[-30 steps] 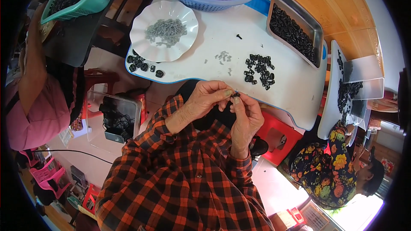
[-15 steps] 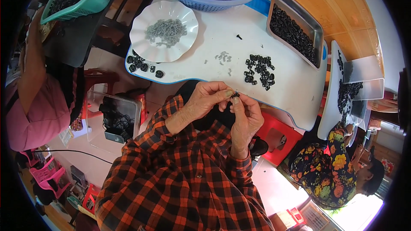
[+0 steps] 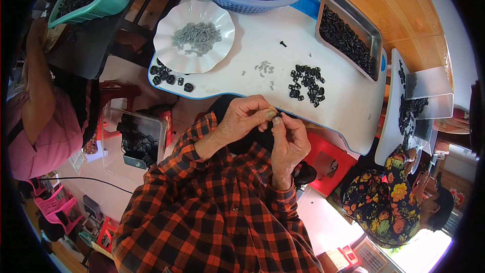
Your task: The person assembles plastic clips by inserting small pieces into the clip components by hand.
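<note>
Head view: our left hand (image 3: 244,119) and right hand (image 3: 291,144) pinch between them a black part (image 3: 278,115), direction and long axis unclear.

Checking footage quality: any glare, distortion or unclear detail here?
All in the head view: bright patch at lower right blown out to white; edges of metal tray bowed; black piece, pinched between left hand and right hand, too small to make out.
</note>
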### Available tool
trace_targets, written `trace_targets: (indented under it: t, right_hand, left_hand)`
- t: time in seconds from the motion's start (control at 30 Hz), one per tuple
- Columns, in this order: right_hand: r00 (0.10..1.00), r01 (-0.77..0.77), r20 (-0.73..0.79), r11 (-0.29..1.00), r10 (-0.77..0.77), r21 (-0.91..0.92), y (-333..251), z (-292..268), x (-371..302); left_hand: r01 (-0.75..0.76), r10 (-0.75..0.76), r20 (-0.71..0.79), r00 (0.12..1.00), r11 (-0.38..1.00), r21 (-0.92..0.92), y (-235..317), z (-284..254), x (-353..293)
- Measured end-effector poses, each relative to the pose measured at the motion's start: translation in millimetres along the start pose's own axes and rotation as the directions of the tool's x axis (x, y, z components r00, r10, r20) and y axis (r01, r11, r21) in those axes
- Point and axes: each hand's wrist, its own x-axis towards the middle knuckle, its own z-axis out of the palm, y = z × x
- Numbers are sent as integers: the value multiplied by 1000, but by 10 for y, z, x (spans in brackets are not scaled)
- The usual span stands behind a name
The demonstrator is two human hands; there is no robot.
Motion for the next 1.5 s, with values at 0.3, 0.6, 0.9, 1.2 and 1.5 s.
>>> trace_targets:
  t: [0.3, 0.6, 0.9, 1.2, 1.5]
  right_hand:
    - [1000, -8, 3, 1000, 8, -29, -19, -45, 19]
    - [999, -32, 16, 999, 31, 24, 1, -47, 13]
    - [999, -4, 33, 1000, 4, 27, 0, -49, 17]
    - [1000, 17, 27, 999, -16, -33, -8, -72, 46]
    - [977, -206, 80, 973, 198, 101, -45, -183, 99]
  left_hand:
    - [115, -114, 50, 992, 993, -20, 29, 30, -4]
    - [77, -76, -18, 997, 997, 18, -12, 67, -12]
    - [15, -12, -27, 1000, 994, 107, -48, 93, -9]
    - [-1, 5, -25, 1000, 992, 129, -38, 128, 3]
    - [18, -18, 3, 1000, 994, 106, -76, 136, -17]
